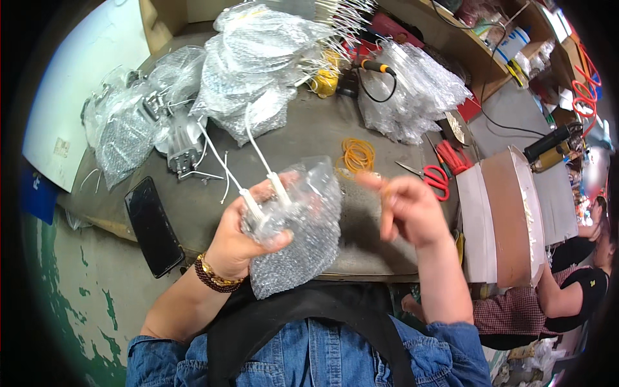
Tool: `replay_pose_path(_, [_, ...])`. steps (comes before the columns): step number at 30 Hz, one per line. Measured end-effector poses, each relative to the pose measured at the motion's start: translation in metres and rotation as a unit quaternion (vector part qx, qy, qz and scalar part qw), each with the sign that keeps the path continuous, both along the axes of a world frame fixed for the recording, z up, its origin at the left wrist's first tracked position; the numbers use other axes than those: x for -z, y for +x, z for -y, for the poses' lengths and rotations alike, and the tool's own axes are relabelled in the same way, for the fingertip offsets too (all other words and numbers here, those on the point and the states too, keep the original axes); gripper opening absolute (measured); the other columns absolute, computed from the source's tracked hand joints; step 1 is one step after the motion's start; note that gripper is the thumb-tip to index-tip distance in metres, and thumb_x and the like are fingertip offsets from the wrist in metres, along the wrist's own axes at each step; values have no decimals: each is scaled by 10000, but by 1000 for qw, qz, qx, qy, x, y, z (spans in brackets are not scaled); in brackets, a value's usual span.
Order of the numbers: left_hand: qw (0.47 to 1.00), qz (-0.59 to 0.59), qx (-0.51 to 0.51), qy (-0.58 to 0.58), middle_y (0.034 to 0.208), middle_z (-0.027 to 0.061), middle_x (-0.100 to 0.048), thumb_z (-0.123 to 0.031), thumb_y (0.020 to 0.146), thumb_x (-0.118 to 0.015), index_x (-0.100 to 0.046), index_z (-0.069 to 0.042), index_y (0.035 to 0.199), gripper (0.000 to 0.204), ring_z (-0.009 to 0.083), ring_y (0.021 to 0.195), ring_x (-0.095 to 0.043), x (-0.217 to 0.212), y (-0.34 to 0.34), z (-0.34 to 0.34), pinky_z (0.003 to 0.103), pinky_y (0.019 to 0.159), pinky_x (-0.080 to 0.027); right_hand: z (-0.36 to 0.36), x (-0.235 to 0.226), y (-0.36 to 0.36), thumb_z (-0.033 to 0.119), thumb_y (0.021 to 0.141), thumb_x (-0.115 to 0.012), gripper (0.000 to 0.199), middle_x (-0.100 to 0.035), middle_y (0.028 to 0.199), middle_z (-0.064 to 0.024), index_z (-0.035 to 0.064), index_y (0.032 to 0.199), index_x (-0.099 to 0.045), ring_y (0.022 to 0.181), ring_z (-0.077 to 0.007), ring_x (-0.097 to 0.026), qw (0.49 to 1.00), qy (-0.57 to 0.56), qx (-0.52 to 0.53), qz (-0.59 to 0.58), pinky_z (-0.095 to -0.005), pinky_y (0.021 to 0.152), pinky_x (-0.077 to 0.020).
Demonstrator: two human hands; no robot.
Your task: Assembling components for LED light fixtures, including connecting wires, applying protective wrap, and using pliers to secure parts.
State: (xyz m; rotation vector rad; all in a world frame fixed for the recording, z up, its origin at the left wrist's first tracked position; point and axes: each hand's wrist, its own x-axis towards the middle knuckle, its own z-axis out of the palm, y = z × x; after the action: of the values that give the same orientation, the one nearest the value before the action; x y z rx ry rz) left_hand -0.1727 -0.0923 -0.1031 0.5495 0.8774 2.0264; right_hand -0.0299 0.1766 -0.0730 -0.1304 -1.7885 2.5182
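Observation:
My left hand (pixel 242 235) is closed around the neck of a clear bubble-wrap bag (pixel 300 248), with the thumb pressed across its front. Two white stems with cables (pixel 280 190) stick out of the gathered top; what sits inside the bag is blurred by the wrap. To the right of the bag, my right hand (pixel 412 209) hovers over the table, index finger stretched out and the others partly bent and apart. I cannot make out anything held in it. A loose pile of yellow rubber bands (pixel 356 156) lies just beyond its fingertips.
Bubble-wrapped bundles (pixel 255 64) crowd the back, with more wrapped parts (pixel 126 142) at left. A black phone (pixel 155 226) lies by the left edge. Red-handled scissors (pixel 435 180), a soldering iron (pixel 377 66) and a cardboard box (pixel 509 219) are at right, near another person (pixel 567 290).

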Motion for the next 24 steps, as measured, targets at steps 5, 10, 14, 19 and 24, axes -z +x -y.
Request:
replay_pose_path(5, [992, -118, 40, -7, 1354, 126, -580, 14, 793, -760, -319, 22, 1499, 833, 211, 1238, -563, -9, 20, 0, 334, 1075, -419, 77, -15, 13, 288, 732, -875, 919, -580, 1373, -175, -17, 1466, -414, 1101, -279, -656, 873, 472, 37, -112, -356, 941, -502])
replay_pose_path(10, [887, -444, -100, -73, 1585, 220, -155, -73, 791, -674, -59, 26, 1560, 990, 295, 1456, -245, -11, 43, -10, 409, 1176, -231, 119, -2, 14, 449, 533, -961, 1317, -328, 1537, -190, -13, 1530, -237, 1405, -327, -379, 934, 328, 63, -126, -426, 1130, -341])
replay_pose_path(14, [958, -284, 34, 15, 1626, 242, 36, -117, 809, -626, 83, 18, 1557, 1040, 318, 1523, 25, -33, 56, -8, 409, 1209, -37, 114, 3, 23, 322, 532, -996, 1285, -354, 1495, -134, 11, 1523, -239, 1333, -240, -428, 943, 294, 74, -140, -407, 1095, -372])
replay_pose_path(19, [982, -60, 166, 68, 1654, 149, -32, -620, 958, -467, 54, -89, 1584, 972, 267, 1510, -145, -14, 30, -21, 448, 1211, -145, 113, 5, 31, 228, 517, -971, 1148, -429, 1377, -99, 29, 1440, -318, 1198, -199, -498, 948, 282, 79, -124, -362, 1033, -412])
replay_pose_path(24, [942, 71, 327, 22, 1413, 261, -494, -533, 1043, -254, -247, 20, 1526, 734, 310, 1260, -547, -16, 17, -54, 453, 1083, -414, 109, 6, 30, 217, 527, -952, 1078, -510, 1266, -104, 24, 1405, -356, 1133, -195, -542, 923, 346, 27, -169, -353, 970, -461])
